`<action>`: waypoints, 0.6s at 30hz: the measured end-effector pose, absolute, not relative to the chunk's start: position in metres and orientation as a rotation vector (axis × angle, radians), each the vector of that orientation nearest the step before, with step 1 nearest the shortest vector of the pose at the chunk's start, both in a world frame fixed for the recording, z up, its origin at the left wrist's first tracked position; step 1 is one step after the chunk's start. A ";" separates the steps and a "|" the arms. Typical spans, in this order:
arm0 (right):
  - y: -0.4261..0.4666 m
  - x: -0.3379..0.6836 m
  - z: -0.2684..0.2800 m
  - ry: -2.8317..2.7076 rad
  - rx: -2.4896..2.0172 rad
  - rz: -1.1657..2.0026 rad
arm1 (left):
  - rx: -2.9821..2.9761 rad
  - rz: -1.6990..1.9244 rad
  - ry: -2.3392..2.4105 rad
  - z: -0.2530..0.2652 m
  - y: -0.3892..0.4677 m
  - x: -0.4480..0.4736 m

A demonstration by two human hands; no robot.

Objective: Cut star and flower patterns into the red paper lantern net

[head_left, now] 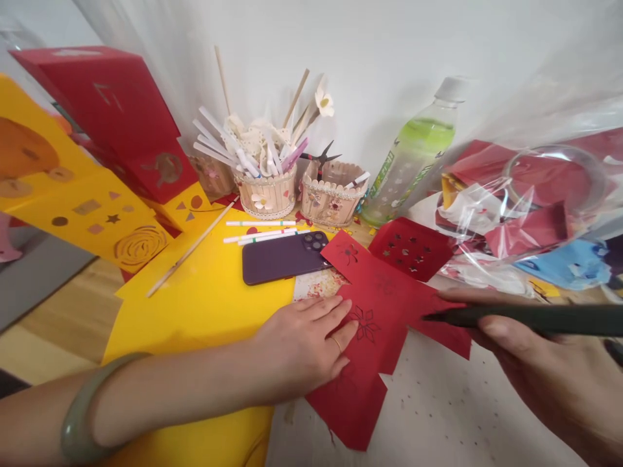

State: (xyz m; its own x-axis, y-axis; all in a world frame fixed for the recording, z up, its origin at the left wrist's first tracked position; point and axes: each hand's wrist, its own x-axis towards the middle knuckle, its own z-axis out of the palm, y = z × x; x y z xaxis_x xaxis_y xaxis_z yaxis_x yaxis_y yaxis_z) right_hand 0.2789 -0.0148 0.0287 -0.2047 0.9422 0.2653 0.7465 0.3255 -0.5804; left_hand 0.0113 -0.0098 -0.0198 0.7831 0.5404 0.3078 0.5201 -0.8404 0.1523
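Observation:
My left hand [314,340], with fingers stretched out, lies flat on the left side of a red paper cutout [384,324]. The paper carries several drawn outlines, among them a petalled flower beside my fingers. A black marker pen [525,318] is held in my right hand [545,370], its tip over the paper's right arm; whether it touches cannot be told. A red panel with star-shaped holes [411,250] rises at the paper's far end. A dark purple phone [280,259] lies just beyond my left hand.
Yellow card [195,318] spreads beneath my left arm, with a wooden stick [192,248] on it. Behind stand two small wooden baskets [267,191] with craft pieces and a green drink bottle [409,162]. A plastic bag [530,214] sits right; red and yellow boxes [117,117] stand left.

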 end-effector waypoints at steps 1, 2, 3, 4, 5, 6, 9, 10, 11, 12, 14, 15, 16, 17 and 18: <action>-0.011 0.269 0.030 -1.868 -1.479 0.589 | 2.895 0.529 0.871 -0.019 -0.010 0.011; -0.007 0.259 0.031 -1.764 -1.477 0.684 | 2.880 0.526 0.872 -0.018 -0.009 0.011; -0.003 0.251 0.032 -1.723 -1.466 0.729 | 2.868 0.522 0.871 -0.017 -0.009 0.011; -0.001 0.245 0.033 -1.714 -1.466 0.791 | 2.860 0.514 0.871 -0.016 -0.009 0.011; 0.001 0.240 0.034 -1.723 -1.458 0.851 | 2.856 0.501 0.873 -0.015 -0.008 0.012; 0.003 0.237 0.034 -1.749 -1.452 0.899 | 2.855 0.487 0.879 -0.013 -0.007 0.012; 0.005 0.235 0.036 -1.846 -1.466 0.921 | 2.869 0.427 0.908 -0.011 -0.005 0.014; 0.005 0.236 0.035 -1.887 -1.475 0.863 | 2.874 0.417 0.914 -0.010 -0.005 0.014; 0.004 0.237 0.034 -1.936 -1.484 0.794 | 2.880 0.426 0.917 -0.011 -0.004 0.014; 0.004 0.239 0.032 -1.986 -1.486 0.726 | 2.884 0.452 0.919 -0.011 -0.004 0.014; 0.002 0.244 0.027 -2.088 -1.461 0.601 | 2.890 0.534 0.923 -0.013 -0.005 0.014; 0.001 0.246 0.024 -2.125 -1.439 0.549 | 2.894 0.569 0.924 -0.014 -0.005 0.014; 0.001 0.248 0.021 -2.149 -1.416 0.509 | 2.899 0.595 0.927 -0.015 -0.005 0.014; 0.001 0.250 0.018 -2.164 -1.397 0.483 | 2.906 0.608 0.925 -0.015 -0.006 0.014; 0.000 0.251 0.016 -2.172 -1.378 0.465 | 2.913 0.612 0.920 -0.016 -0.006 0.014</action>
State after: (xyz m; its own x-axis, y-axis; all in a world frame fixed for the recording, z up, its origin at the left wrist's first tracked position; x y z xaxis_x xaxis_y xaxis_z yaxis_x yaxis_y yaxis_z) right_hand 0.2514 0.0005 0.0162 -0.3460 0.9060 0.2437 0.7267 0.4231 -0.5412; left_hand 0.0144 -0.0060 -0.0158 0.7487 0.5571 0.3594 0.5468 -0.8254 0.1404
